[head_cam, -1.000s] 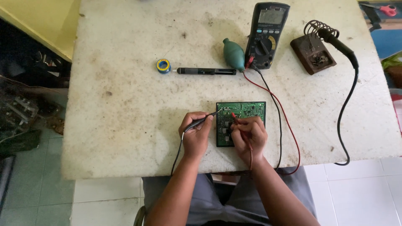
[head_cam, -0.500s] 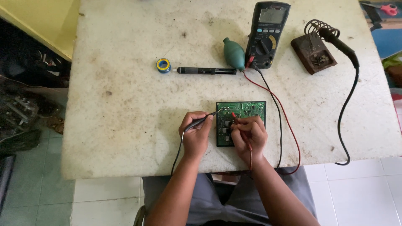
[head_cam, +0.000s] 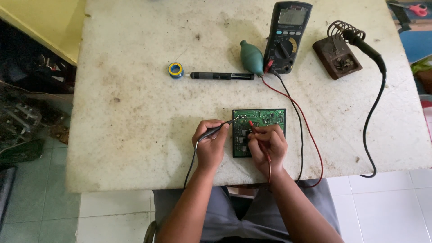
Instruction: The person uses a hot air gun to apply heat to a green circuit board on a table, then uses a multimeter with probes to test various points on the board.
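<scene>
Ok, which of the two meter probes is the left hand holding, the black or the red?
The black probe, in the left hand; the right hand holds the red probe.

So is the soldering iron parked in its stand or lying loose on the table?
Parked in its stand. The soldering iron has its tip inside the wire coil of the brown stand, its black handle angling out, and neither hand is near it.
</scene>
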